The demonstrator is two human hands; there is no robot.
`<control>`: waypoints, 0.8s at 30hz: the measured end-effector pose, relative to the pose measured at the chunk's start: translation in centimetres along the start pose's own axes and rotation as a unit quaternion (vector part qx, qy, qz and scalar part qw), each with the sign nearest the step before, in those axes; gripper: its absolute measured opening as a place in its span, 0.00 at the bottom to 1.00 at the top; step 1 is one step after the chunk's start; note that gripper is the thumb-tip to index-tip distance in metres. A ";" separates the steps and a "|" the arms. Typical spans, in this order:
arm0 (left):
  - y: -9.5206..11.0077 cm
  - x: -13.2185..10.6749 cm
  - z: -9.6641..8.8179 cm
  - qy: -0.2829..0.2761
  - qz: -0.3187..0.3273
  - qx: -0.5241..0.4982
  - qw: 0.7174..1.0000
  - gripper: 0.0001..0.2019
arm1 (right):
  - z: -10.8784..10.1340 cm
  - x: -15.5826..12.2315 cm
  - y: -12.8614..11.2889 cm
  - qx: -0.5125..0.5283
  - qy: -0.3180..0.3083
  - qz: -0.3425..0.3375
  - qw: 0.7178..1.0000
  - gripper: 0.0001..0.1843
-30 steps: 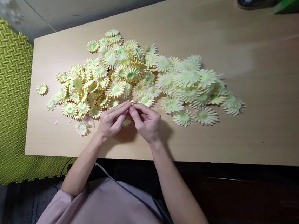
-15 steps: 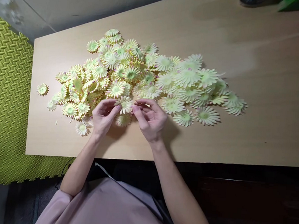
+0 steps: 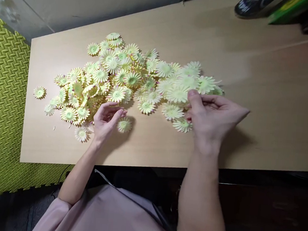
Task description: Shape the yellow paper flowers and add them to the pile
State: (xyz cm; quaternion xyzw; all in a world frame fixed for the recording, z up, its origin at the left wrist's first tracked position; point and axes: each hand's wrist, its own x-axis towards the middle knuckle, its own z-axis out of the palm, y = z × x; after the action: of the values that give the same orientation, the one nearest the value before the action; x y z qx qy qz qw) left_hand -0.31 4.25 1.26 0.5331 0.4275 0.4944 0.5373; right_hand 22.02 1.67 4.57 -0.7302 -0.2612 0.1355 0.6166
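Note:
Pale yellow artificial flower heads, some with pink petal tips, lie in a broad pile (image 3: pixel 100 76) on the table. My left hand (image 3: pixel 106 120) hovers at the pile's front edge, its fingers loosely curled and no flower visible between them. Just right of its fingertips is a single flower head (image 3: pixel 124 125). My right hand (image 3: pixel 211 115) is over the right part of the pile. Its thumb and forefinger pinch the edge of a pale flower head (image 3: pixel 178 94). Motion blurs this area, and the hand covers the flowers beneath it.
The wooden table (image 3: pixel 272 134) extends far to the right. A dark shoe-like object (image 3: pixel 248 8) and a green item (image 3: pixel 289 12) stand at the back right. A yellow-green foam mat (image 3: pixel 1 115) lines the left side, and a grey wall (image 3: pixel 86 0) rises behind.
My right hand has moved from beside the left hand to the right side of the pile. The flower head held between both hands has left my left hand. The view has shifted slightly.

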 end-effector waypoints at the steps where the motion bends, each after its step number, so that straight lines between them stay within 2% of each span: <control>1: 0.0 0.0 0.0 0.004 -0.002 0.005 1.000 0.17 | -0.5 0.5 -0.2 -0.046 0.012 -0.024 0.999 0.16; 3: 0.0 0.1 0.0 0.014 -0.006 0.009 1.000 0.16 | -1.1 0.4 -0.1 -0.119 -0.017 -0.116 0.986 0.15; 4: 0.0 0.1 0.0 0.019 -0.008 0.008 1.000 0.16 | -1.2 -0.1 0.2 -0.141 -0.061 -0.177 0.972 0.13; 7: 0.1 0.1 0.0 0.032 -0.016 -0.008 0.999 0.16 | -0.5 -2.1 1.1 -0.164 -0.253 -0.334 0.893 0.05; 8: 0.1 0.1 0.0 0.036 -0.018 -0.013 0.999 0.17 | -0.1 -2.8 1.4 -0.175 -0.297 -0.365 0.865 0.07; 10: 0.2 0.1 0.0 0.040 -0.023 -0.022 0.999 0.17 | 0.7 -3.9 1.7 -0.205 -0.334 -0.401 0.828 0.11; 12: 0.2 0.1 0.0 0.046 -0.025 -0.028 0.998 0.18 | 1.1 -4.5 1.8 -0.222 -0.322 -0.418 0.820 0.13; 16: 0.2 0.0 0.0 0.052 -0.026 -0.041 0.998 0.18 | 1.3 -4.2 2.1 -0.271 -0.257 -0.413 0.831 0.15; 21: 0.0 -0.1 -0.1 0.027 -0.013 -0.049 0.998 0.16 | 1.5 -3.3 2.8 -0.319 -0.265 -0.453 0.789 0.13; 22: -0.1 -0.2 -0.1 0.023 -0.007 -0.046 0.999 0.15 | 1.6 -3.3 2.9 -0.309 -0.260 -0.456 0.794 0.13; 24: -0.1 -0.4 0.0 0.012 0.015 -0.023 1.000 0.13 | 1.8 -3.6 2.8 -0.262 -0.230 -0.436 0.830 0.12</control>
State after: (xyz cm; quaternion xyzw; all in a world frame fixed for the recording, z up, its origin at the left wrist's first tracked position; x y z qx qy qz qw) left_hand -0.34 3.80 1.18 0.5211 0.4147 0.5186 0.5362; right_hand 18.72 0.85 1.01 -0.6227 -0.7122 -0.0568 0.3191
